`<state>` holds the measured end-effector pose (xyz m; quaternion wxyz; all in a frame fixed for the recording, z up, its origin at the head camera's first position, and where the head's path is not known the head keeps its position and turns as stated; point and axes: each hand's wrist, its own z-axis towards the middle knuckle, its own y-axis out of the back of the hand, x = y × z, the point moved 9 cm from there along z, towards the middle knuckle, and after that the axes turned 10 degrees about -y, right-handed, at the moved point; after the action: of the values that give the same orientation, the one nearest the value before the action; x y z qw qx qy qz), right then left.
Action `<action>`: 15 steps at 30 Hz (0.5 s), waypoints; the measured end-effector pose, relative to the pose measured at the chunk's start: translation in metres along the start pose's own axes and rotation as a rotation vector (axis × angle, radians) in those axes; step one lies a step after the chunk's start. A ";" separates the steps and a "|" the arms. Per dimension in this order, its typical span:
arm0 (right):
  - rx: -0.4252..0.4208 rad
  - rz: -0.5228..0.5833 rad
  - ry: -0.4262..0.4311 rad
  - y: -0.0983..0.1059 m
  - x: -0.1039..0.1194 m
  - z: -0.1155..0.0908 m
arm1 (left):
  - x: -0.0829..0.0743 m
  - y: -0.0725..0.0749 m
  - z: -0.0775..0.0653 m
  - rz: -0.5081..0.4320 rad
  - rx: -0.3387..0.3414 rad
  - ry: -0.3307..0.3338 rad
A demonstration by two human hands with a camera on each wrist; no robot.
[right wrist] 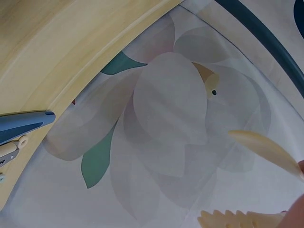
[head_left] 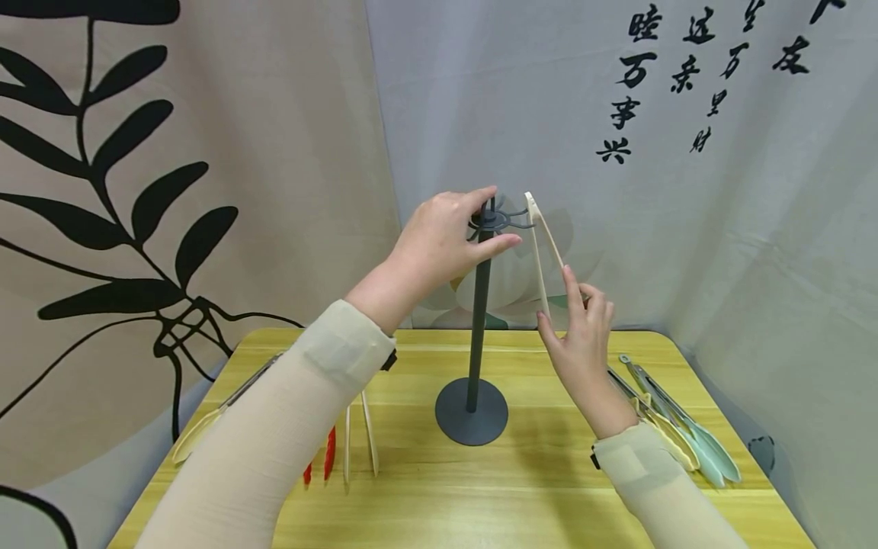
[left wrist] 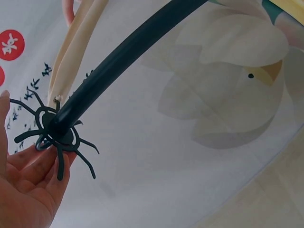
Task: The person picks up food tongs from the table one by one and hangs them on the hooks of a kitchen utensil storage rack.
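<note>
A dark grey stand [head_left: 480, 328] with a round base is upright on the table, topped by a ring of curved hooks [left wrist: 59, 130]. My left hand [head_left: 439, 236] grips its top, thumb across the near side of the pole and fingers around the hooks. To the right, my right hand [head_left: 583, 343] pinches a pair of cream tongs [head_left: 538, 252] by the lower part of both arms. The joined end of the tongs points up, right at one hook. In the right wrist view, one toothed tip [right wrist: 237, 219] and one smooth tip [right wrist: 261, 145] show.
On the wooden table [head_left: 425, 503], light blue tongs [head_left: 709, 450] and yellow-tipped tongs [head_left: 675, 438] lie at the right. At the left, partly behind the left sleeve, are more yellow-tipped tongs [head_left: 199, 435], red tips [head_left: 331, 454] and pale tongs [head_left: 370, 435]. Printed cloth [head_left: 302, 152] hangs behind.
</note>
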<state>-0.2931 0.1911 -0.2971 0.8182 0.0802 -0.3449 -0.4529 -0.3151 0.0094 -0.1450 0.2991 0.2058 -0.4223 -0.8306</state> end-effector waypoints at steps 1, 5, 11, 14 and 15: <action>-0.001 -0.001 -0.001 0.000 0.000 0.000 | 0.000 0.000 0.000 0.002 0.001 -0.001; 0.007 -0.006 -0.005 -0.001 0.000 -0.001 | -0.001 0.000 0.000 -0.004 -0.002 -0.005; 0.020 -0.007 0.005 -0.004 0.003 -0.002 | -0.001 0.000 0.001 0.000 -0.013 -0.013; 0.019 -0.002 0.017 -0.005 0.005 -0.002 | -0.002 0.000 0.002 0.000 -0.016 -0.017; 0.015 0.000 0.024 -0.005 0.006 -0.002 | -0.002 0.000 0.002 0.002 -0.016 -0.017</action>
<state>-0.2927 0.1829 -0.2981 0.8217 0.0917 -0.3385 -0.4492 -0.3151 0.0116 -0.1443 0.2980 0.1958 -0.4184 -0.8353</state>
